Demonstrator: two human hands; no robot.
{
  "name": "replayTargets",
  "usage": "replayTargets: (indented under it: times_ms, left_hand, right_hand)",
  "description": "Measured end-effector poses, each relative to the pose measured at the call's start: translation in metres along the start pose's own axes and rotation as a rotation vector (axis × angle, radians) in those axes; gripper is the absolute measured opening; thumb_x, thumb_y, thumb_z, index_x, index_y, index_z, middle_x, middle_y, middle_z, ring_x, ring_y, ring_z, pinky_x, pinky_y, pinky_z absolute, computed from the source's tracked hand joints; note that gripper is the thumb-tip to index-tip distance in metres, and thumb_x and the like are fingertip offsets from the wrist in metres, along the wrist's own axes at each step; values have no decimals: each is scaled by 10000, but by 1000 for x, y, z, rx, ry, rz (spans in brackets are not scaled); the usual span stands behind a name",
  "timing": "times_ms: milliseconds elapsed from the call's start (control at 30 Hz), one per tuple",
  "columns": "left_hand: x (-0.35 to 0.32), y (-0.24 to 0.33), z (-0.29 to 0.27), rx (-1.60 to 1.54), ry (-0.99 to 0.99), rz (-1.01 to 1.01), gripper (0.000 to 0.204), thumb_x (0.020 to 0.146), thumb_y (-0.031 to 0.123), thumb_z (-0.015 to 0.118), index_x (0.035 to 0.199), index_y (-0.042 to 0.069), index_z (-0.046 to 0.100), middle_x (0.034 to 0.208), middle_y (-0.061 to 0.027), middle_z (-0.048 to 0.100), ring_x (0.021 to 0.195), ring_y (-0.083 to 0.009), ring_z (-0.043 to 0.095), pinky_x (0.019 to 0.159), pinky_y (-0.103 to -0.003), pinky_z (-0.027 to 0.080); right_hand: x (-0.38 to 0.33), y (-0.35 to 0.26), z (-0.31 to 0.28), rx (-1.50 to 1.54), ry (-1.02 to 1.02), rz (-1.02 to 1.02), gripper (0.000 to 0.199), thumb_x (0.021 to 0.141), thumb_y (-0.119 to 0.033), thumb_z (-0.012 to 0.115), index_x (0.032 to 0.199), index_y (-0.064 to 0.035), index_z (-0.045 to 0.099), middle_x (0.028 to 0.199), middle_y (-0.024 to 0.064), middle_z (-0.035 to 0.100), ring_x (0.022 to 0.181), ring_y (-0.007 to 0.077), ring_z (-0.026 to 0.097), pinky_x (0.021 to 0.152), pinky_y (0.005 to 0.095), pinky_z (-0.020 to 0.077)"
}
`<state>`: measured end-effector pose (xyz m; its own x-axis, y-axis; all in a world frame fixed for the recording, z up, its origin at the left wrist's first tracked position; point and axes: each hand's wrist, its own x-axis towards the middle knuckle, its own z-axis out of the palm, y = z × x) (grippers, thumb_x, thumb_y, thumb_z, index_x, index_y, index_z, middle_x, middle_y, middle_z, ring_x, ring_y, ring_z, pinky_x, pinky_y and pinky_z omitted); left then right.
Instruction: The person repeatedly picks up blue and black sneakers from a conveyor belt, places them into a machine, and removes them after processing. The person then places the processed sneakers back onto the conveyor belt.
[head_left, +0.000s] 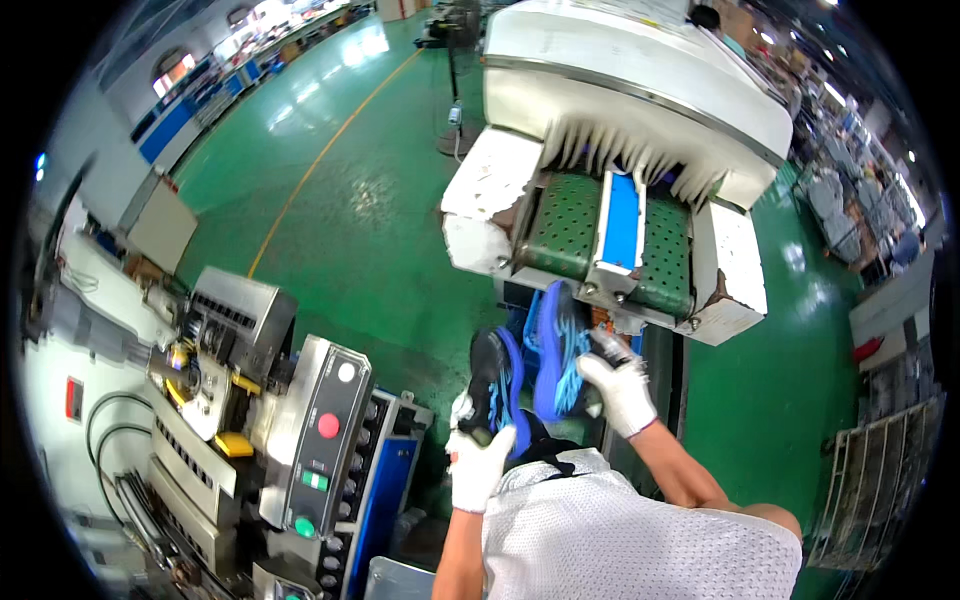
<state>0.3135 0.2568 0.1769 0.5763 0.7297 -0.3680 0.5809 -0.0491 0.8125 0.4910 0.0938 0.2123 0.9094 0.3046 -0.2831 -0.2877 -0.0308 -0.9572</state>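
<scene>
My left hand (478,460), in a white glove, grips a black shoe with blue trim (493,380) by its heel, sole facing left. My right hand (618,385), also gloved, holds a blue shoe with light blue laces (556,345) beside it. Both shoes hang just below the near end of a white conveyor tunnel machine (640,90). Its green perforated belt (562,225) carries a blue and white tray (621,222) at the mouth.
A grey control box with a red button and green buttons (322,440) stands at lower left, among machinery with a yellow part (232,443). Green floor with a yellow line (330,150) stretches ahead. A wire rack (875,480) stands at right.
</scene>
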Motion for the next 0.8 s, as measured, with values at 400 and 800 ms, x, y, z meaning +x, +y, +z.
replayTargets:
  times_ms: [400,800]
  left_hand:
    - [292,241,255,13,-57,884,754,884,254,723,1504,-37,408,1460,-282,520,1357,-410,512,1158,-440,382]
    - [178,90,130,79,-370,567,502,948,313,617,1345,8,580,1342,-245,619,1262,-401,589,1096,-458,456]
  right_hand:
    - [261,-79,-157,-799,641,-137,880,815,-344,760,1522,20,383,1343,320,610,1273,451,579,1093,480,439]
    - [218,-44,-26,-283,18,-649,586,999,-155,672,1504,30,442,1453,173,568,1342,264,547,1143,392,422]
